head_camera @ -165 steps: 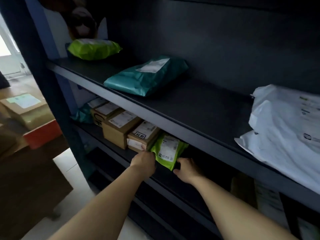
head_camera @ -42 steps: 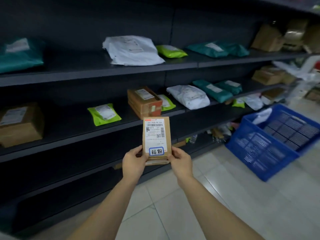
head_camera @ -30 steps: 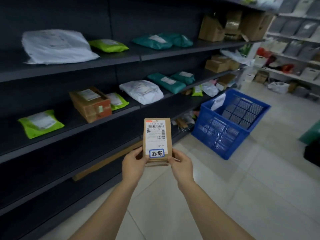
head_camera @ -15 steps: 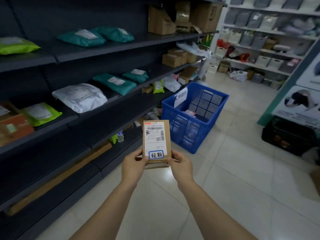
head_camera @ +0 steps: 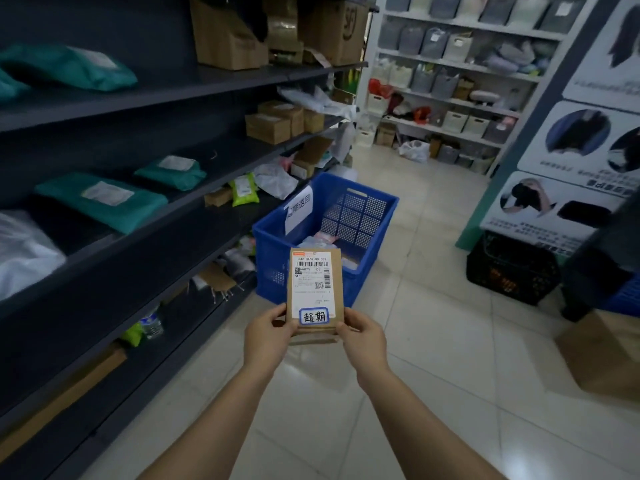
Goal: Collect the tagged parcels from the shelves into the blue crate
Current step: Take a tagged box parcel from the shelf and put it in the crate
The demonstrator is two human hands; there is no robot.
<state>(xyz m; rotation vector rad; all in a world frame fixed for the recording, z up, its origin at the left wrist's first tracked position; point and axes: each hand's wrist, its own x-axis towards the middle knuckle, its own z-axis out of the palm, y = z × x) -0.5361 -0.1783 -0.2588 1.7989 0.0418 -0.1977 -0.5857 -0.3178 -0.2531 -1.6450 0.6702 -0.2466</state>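
Observation:
I hold a small brown cardboard parcel (head_camera: 314, 289) upright in front of me, its white shipping label and a blue-bordered handwritten tag facing me. My left hand (head_camera: 267, 336) grips its lower left corner and my right hand (head_camera: 363, 336) grips its lower right corner. The blue crate (head_camera: 367, 220) stands on the tiled floor just beyond the parcel, beside the shelf end, with a white paper sign on its inner wall and a few parcels at its bottom. The parcel covers part of the crate's near wall.
Dark shelves (head_camera: 145, 216) run along the left with teal bags (head_camera: 100, 199), a green pouch (head_camera: 244, 189), white bags and brown boxes (head_camera: 273, 121). A black crate (head_camera: 509, 268) and a cardboard box (head_camera: 602, 355) sit on the right. White shelving (head_camera: 457, 64) fills the back.
The view has swung right along the shelves and come nearer to the blue crate, which now sits directly behind the parcel. Both hands keep the same hold on the tagged parcel.

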